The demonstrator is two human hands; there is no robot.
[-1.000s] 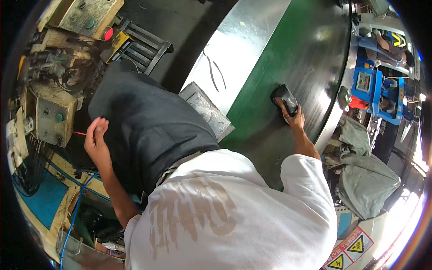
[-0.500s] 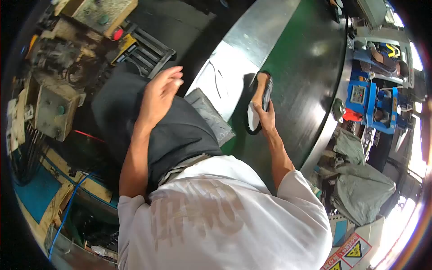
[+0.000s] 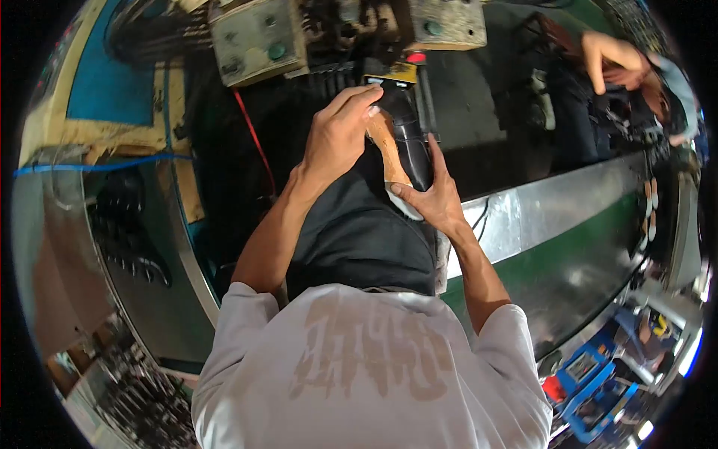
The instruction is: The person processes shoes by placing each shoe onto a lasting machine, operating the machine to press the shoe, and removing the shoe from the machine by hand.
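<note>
Shoe (image 3: 410, 146) is clamped in your right hand (image 3: 440, 196); left hand (image 3: 335, 142) at its far end, grip unclear, likely to steady it.

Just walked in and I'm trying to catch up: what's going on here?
A person in a white T-shirt is handling a black shoe, its tan-and-white underside partly showing. The right hand grips the near end; the left hand is at the far end, contact unclear. A green belt lies to the right.
</note>
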